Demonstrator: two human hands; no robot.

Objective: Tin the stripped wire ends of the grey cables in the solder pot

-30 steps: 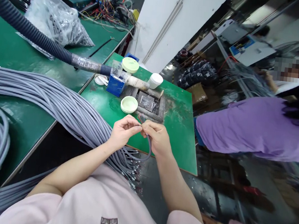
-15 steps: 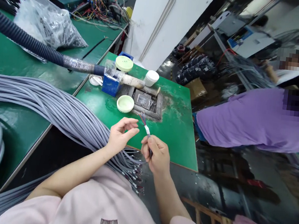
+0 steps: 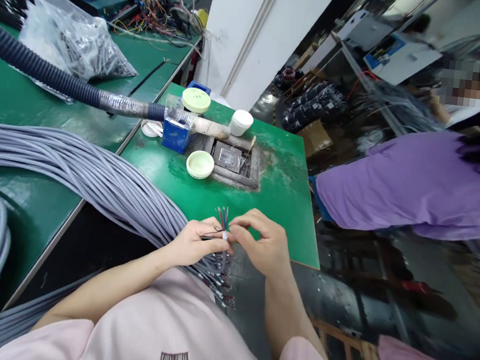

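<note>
A grey cable end (image 3: 225, 236) with a white wrap and several thin coloured wires fanned out stands upright in front of my chest. My left hand (image 3: 197, 241) grips it just below the wires. My right hand (image 3: 260, 239) is at the wires' right side, thumb and fingers curved toward each other; whether a wire is between its fingertips is too small to tell. To the left, a thick bundle of grey cables (image 3: 106, 170) runs across the bench, its stripped ends hanging below my hands.
On the green table (image 3: 280, 208) are a solder pot (image 3: 229, 158), an open round tub (image 3: 200, 164), a white cup (image 3: 241, 122) and a hose (image 3: 123, 103) in a blue holder (image 3: 174, 134). A person in purple (image 3: 400, 181) is at the right.
The cable has passed from my right hand to my left and is lower. Its wires are more spread. My right hand has loosened from the cable and risen beside the wires.
</note>
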